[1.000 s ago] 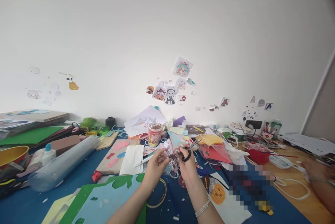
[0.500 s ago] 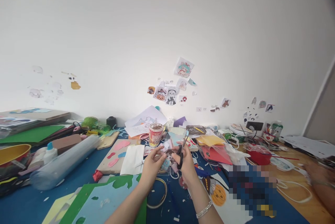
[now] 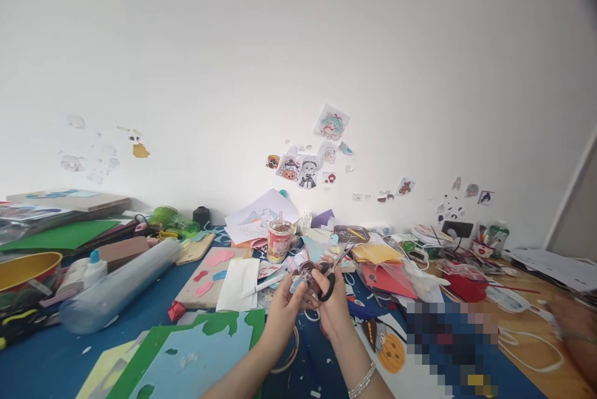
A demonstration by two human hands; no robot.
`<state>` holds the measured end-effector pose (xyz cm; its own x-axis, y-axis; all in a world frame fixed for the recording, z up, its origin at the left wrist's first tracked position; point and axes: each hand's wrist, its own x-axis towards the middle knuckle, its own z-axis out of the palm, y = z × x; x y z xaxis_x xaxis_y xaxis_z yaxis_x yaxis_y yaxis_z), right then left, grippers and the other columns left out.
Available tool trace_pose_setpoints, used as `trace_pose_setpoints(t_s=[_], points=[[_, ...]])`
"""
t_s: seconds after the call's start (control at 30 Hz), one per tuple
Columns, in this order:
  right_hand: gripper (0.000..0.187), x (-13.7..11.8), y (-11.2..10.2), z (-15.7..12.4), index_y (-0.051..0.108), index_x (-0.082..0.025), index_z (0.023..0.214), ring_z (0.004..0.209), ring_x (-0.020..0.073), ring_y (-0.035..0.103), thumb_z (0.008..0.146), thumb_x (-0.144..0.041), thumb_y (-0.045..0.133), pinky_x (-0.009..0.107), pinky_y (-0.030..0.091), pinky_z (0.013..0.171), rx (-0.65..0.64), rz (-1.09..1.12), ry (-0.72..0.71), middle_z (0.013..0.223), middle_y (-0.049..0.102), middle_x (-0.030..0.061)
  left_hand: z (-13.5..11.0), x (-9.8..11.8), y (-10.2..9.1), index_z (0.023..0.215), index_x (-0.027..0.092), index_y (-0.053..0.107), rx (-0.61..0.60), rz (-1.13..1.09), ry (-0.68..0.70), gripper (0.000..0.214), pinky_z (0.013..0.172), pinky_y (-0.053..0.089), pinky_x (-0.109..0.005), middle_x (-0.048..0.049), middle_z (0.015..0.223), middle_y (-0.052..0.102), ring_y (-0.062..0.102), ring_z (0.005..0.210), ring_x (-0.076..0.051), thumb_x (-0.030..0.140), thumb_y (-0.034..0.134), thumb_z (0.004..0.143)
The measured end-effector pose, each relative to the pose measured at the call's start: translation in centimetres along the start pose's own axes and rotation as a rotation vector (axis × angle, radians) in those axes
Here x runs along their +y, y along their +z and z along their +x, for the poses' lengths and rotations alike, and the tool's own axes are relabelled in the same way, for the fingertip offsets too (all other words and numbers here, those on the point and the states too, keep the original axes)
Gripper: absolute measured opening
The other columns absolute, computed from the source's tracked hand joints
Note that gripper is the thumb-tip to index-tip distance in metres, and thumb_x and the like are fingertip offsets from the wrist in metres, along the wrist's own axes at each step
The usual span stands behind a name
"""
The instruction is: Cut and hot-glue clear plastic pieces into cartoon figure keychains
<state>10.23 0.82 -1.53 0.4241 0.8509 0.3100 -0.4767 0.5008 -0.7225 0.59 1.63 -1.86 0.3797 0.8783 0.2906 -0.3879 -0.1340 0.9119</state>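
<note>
My left hand [image 3: 285, 307] is closed on a small figure cutout [image 3: 304, 274] with dark brown and light blue parts, pinched between thumb and fingers above the middle of the desk. Close beside it, my right hand [image 3: 333, 306] grips scissors [image 3: 329, 288] with black handles. Their blades point up and away to the right, apart from the cutout. The right thumb and fingers reach to the cutout's edge; whether they also hold it I cannot tell. A cup with a straw [image 3: 280, 238] stands just beyond my hands.
Blue and green felt sheets [image 3: 196, 349] lie front left, near a clear plastic roll [image 3: 119, 287]. A pumpkin drawing [image 3: 392, 352] lies right of my wrist. Craft materials crowd the back. At the far right, another person's arm [image 3: 576, 318] is blurred.
Both hands have come closer together and slightly lower right. The scissors have tilted further right, and the figure cutout is now more visible. The view has shifted slightly.
</note>
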Motion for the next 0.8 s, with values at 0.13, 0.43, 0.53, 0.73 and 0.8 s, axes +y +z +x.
trace_pose_setpoints(t_s=[0.13,0.43,0.53,0.73,0.8], points=[[0.037,-0.2,0.4,-0.3,0.054,-0.024,0.092,0.061,0.0116,0.059,0.062,-0.026,0.076,0.023,0.047,0.055,-0.014,0.008,0.014,0.072,0.057,-0.0061,0.3,0.1,-0.6,0.094,0.017,0.051,0.042,0.092,0.060,0.046,0.043,0.041,-0.024,0.0049,0.054,0.058,0.052,0.035,-0.011,0.055,0.060,0.070],[0.031,0.4,0.3,-0.5,0.055,-0.024,0.087,0.062,0.0110,0.057,0.063,-0.027,0.075,0.023,0.047,0.059,-0.020,-0.058,-0.033,0.070,0.057,-0.0064,0.0,0.6,-0.7,0.094,0.016,0.055,0.145,0.103,0.067,0.045,0.042,0.041,-0.021,0.0040,0.056,0.060,0.048,0.035,-0.008,0.051,0.063,0.069],[0.031,0.8,0.2,-0.5,0.055,-0.023,0.088,0.061,0.0116,0.057,0.064,-0.028,0.074,0.024,0.046,0.057,-0.035,-0.147,-0.046,0.070,0.057,-0.0057,0.0,1.4,-0.7,0.110,0.017,0.051,0.179,0.120,0.071,0.054,0.051,0.051,-0.025,-0.0015,0.079,0.068,0.059,0.047,-0.012,0.050,0.063,0.069],[0.034,0.9,-0.2,0.0,0.055,-0.021,0.096,0.076,0.0162,0.058,0.066,-0.025,0.072,0.029,0.047,0.072,-0.177,-0.393,-0.139,0.080,0.063,-0.0004,0.6,3.9,-3.2,0.110,0.016,0.057,0.138,0.502,0.268,0.042,0.056,0.052,-0.028,-0.0070,0.089,0.070,0.059,0.045,-0.012,0.044,0.053,0.078],[0.036,0.9,-0.3,0.0,0.054,-0.022,0.100,0.079,0.0166,0.056,0.068,-0.024,0.069,0.029,0.046,0.073,-0.253,-0.494,-0.187,0.089,0.062,0.0021,0.8,5.0,-4.6,0.109,0.017,0.059,0.144,0.666,0.416,0.038,0.057,0.050,-0.027,-0.0057,0.082,0.071,0.057,0.046,-0.012,0.040,0.051,0.079]])
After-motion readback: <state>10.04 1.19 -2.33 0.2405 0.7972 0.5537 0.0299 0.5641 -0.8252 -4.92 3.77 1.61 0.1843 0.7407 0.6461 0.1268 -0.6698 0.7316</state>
